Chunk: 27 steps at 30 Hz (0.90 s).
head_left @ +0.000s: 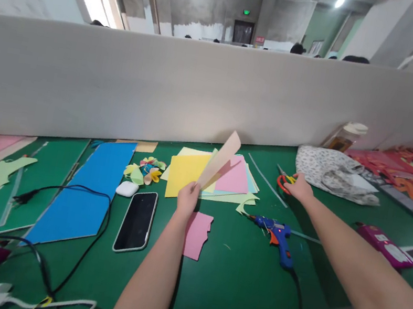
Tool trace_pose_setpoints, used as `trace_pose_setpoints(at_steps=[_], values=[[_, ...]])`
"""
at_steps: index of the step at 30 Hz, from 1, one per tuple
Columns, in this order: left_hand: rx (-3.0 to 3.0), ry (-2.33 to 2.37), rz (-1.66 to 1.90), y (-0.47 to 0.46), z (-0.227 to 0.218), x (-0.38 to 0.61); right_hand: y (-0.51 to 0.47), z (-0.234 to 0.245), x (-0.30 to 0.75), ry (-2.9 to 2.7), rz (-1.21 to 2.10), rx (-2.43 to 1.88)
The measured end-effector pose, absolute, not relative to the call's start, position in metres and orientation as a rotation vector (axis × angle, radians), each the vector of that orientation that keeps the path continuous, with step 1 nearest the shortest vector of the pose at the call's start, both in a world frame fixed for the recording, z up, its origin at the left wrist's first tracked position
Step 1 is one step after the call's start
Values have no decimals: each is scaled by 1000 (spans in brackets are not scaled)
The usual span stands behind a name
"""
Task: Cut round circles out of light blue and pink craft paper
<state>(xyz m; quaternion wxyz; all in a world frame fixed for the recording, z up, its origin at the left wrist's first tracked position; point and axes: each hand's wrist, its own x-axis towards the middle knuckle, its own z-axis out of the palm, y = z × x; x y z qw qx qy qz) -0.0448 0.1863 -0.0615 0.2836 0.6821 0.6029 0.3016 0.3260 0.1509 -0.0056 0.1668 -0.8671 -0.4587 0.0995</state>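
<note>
My left hand [187,197] is closed on the lower end of a pale peach sheet of paper [222,158], which stands tilted above a stack of coloured sheets. In that stack lie a yellow sheet [185,172] and a pink sheet [235,175]. Farther right, my right hand [300,187] has its fingers closed on the handles of scissors [284,181] with red and yellow grips, their blades pointing away to the left. A blue glue gun [276,236] lies below that hand. Beside my left forearm rests a cut pink paper piece [197,235].
A phone [136,221], a white earphone case [127,189] and paper flowers [145,171] lie on the left, by a blue board [84,191] crossed by a black cable. A patterned cloth [331,174] and a bottle [345,137] stand right, before a white partition [202,90].
</note>
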Motion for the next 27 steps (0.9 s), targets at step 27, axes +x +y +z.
trace_pose_setpoints(at_steps=[27], values=[[1862,1693,714,179,-44,-37,209,-10,224,-1025,993,-2029]])
